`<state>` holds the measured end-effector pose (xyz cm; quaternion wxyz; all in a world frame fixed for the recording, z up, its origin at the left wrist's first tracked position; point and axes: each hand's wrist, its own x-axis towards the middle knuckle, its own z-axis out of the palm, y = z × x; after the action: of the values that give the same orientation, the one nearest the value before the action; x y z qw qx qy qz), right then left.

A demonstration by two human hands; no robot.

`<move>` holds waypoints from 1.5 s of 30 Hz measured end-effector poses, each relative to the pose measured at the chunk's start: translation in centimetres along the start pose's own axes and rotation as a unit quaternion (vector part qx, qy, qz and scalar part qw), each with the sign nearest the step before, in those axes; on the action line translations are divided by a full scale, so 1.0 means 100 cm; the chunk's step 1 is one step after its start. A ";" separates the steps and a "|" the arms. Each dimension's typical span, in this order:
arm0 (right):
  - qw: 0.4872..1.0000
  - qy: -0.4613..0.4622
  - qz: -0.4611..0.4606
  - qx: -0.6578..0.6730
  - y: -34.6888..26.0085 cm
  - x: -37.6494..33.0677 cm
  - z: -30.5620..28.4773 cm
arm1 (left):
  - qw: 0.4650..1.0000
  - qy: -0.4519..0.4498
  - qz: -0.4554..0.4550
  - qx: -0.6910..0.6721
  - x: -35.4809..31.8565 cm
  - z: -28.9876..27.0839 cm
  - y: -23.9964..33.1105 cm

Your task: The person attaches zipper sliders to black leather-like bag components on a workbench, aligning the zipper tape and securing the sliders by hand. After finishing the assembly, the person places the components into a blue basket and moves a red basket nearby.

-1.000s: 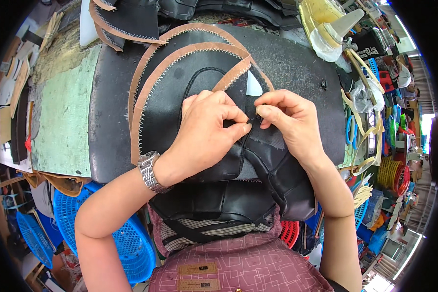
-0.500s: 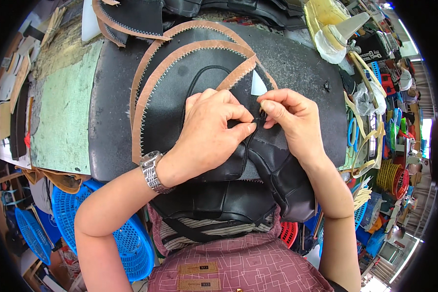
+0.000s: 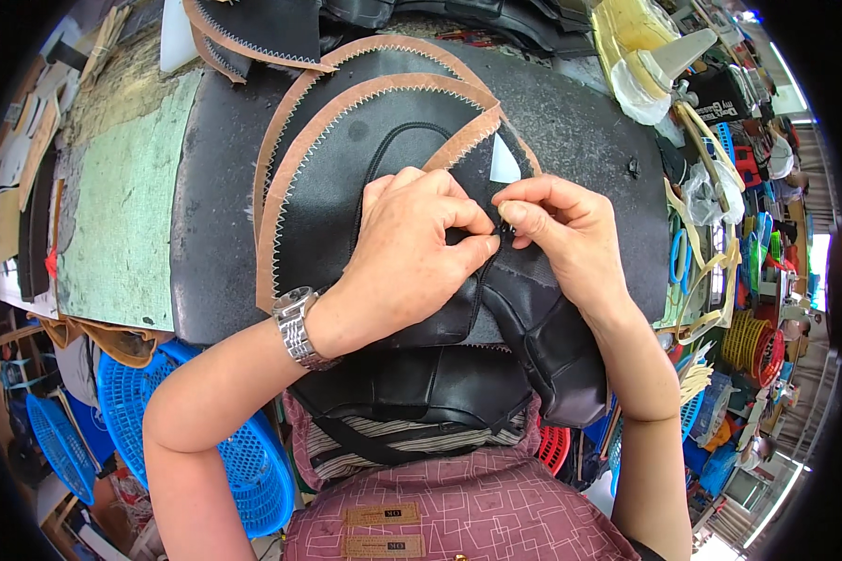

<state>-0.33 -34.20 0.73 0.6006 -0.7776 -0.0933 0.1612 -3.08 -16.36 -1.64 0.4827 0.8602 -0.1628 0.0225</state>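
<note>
Bench (image 3: 571, 122): dark padded top, strewn with cut pieces; a pale green mat (image 3: 126, 224) covers its left end
Black panel (image 3: 346, 178): large rounded leather-like piece with tan zigzag-stitched edging, lying mid-bench and reaching toward the far edge; a second like it sits underneath
Dark stitched piece (image 3: 543, 327): black, folded and seamed, draped over the near edge of the bench toward the lap; this is the work in hand
Blue baskets (image 3: 243, 458): plastic, below the near left corner
Left hand (image 3: 412, 252): steel wristwatch (image 3: 295, 327) on the wrist; fingers curled tight, pinching the black material at the seam
Right hand (image 3: 566, 234): thumb and forefinger closed narrow on something small at the seam; too small to say what, possibly thread or an edge
Step in hand: looks like fine work on the seam where both pinches meet, hands touching
Next move, as judged: calls for a steady left-hand hold while the right draws or tucks along the seam line
</note>
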 end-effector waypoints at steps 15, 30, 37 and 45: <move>0.789 0.004 -0.458 -0.408 0.012 -0.026 0.004 | 1.000 -0.017 0.001 0.002 0.002 -0.001 -0.001; 0.767 -0.474 0.035 -0.431 0.052 -0.044 0.183 | 0.999 0.004 -0.009 -0.035 0.009 0.004 -0.003; 0.901 -0.404 -0.097 -0.126 -0.016 -0.051 0.119 | 0.990 -0.066 -0.070 -0.104 0.014 -0.003 0.006; 0.996 -0.025 0.023 -0.085 -0.094 -0.047 -0.039 | 0.972 -0.125 -0.056 -0.193 0.011 -0.014 -0.006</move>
<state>-2.84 -36.92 11.29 0.5257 -0.8237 -0.1035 0.1858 -1.67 -15.18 -1.11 0.6162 0.7545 -0.1744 -0.1439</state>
